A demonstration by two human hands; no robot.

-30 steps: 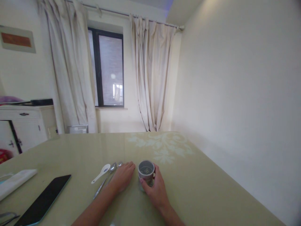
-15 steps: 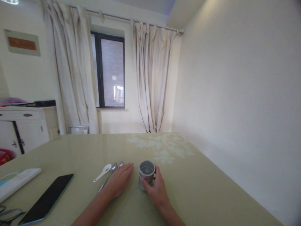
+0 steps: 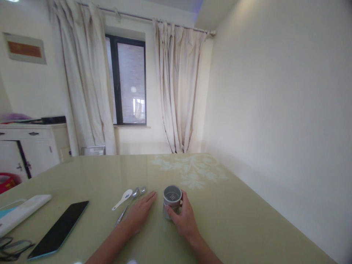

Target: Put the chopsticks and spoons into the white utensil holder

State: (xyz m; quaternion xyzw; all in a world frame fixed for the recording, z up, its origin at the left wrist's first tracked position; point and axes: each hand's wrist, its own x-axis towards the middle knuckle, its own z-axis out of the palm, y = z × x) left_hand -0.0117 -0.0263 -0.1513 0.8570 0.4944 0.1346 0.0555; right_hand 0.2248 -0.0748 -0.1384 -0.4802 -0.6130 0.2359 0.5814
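Note:
My right hand (image 3: 184, 217) is wrapped round a small grey cup (image 3: 172, 201), its thumb in front and fingers on the far right side. The cup stands upright, with a dotted ring of small holes or specks at its inner bottom; its lower part looks paler and glassy. To its left, my left hand (image 3: 142, 212) lies flat on the table, fingers stretched forward and holding nothing. Beside that hand lie a white spoon (image 3: 123, 200) with a blue mark and two metal spoons (image 3: 135, 193), whose handles run partly behind the hand and forearm.
A black-screened tablet or phone (image 3: 59, 229), a white bar-shaped object (image 3: 26, 214) and dark-framed glasses (image 3: 15, 247) lie on the left of the green table (image 3: 239, 220). A wall (image 3: 275, 110) borders the table's right side; curtains (image 3: 180, 88) hang beyond its far edge.
The view has shifted slightly, and the spoons show a little more beside my left hand. My right hand keeps its hold on the cup.

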